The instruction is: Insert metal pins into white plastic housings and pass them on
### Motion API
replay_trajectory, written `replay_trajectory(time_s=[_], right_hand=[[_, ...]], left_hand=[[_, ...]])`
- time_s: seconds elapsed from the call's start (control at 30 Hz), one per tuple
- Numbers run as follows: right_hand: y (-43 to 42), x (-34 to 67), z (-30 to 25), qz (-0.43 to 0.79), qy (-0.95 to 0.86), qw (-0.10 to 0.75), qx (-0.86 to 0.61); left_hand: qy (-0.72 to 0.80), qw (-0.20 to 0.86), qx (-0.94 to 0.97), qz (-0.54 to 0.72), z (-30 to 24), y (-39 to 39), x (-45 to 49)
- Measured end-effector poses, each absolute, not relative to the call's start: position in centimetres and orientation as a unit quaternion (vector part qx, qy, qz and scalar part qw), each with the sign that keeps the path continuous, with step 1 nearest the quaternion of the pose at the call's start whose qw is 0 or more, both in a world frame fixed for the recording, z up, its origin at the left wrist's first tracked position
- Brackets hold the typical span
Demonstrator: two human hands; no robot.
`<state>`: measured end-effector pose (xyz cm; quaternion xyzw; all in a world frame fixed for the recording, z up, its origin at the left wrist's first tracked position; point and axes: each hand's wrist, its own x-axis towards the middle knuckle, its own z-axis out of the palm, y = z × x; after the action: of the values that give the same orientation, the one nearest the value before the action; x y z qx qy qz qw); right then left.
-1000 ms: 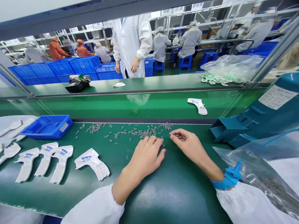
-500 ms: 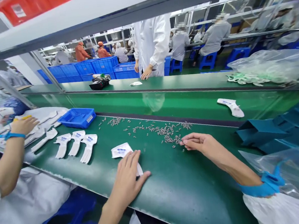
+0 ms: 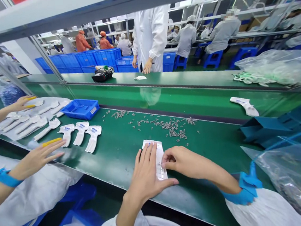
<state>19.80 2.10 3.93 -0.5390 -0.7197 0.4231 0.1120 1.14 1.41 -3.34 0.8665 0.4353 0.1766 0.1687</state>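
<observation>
My left hand [image 3: 146, 170] lies flat over a white plastic handle-shaped shell [image 3: 159, 154], fingers stretched and thumb out to the side, holding it down on the green bench. Against the shell's right side, my right hand [image 3: 188, 161] has its thumb and fingertips pinched together. Whatever is in that pinch is too small or hidden to make out. Just beyond my hands, many tiny metal pieces [image 3: 170, 125] are scattered in loose heaps on the bench.
Several similar white shells [image 3: 93, 138] line up at the left by a blue tray [image 3: 82, 109]. A co-worker's hands [image 3: 37, 157] with yellow finger covers reach in there. Another shell [image 3: 244, 105] lies at right, near teal folded material [image 3: 274, 126] and a clear bag [image 3: 286, 171].
My right hand has moved from the metal pieces down and left to the shell. My left hand and the shell have shifted right, with the shell turned more upright. The co-worker's hands moved.
</observation>
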Motion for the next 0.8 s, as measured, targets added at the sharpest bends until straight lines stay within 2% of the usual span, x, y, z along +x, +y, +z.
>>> replay_trajectory(time_s=[0.27,0.57,0.7,0.8], right_hand=[[4.7,18.4,3.3,0.339,-0.775,-0.008,-0.533],[5.3,17.1,4.2,0.268,-0.756,-0.118,-0.585],[5.8,17.4,4.8,0.284,-0.754,-0.116,-0.581],[5.2,19.9,5.3,0.304,-0.760,-0.033,-0.573]], left_hand=[[0.427,0.180,0.868,0.180,-2.7,1.5,1.3],[0.433,0.198,0.860,0.181,-2.7,1.5,1.3],[0.430,0.190,0.865,0.177,-2.8,1.5,1.2],[0.433,0.184,0.865,0.177,-2.9,1.5,1.2]])
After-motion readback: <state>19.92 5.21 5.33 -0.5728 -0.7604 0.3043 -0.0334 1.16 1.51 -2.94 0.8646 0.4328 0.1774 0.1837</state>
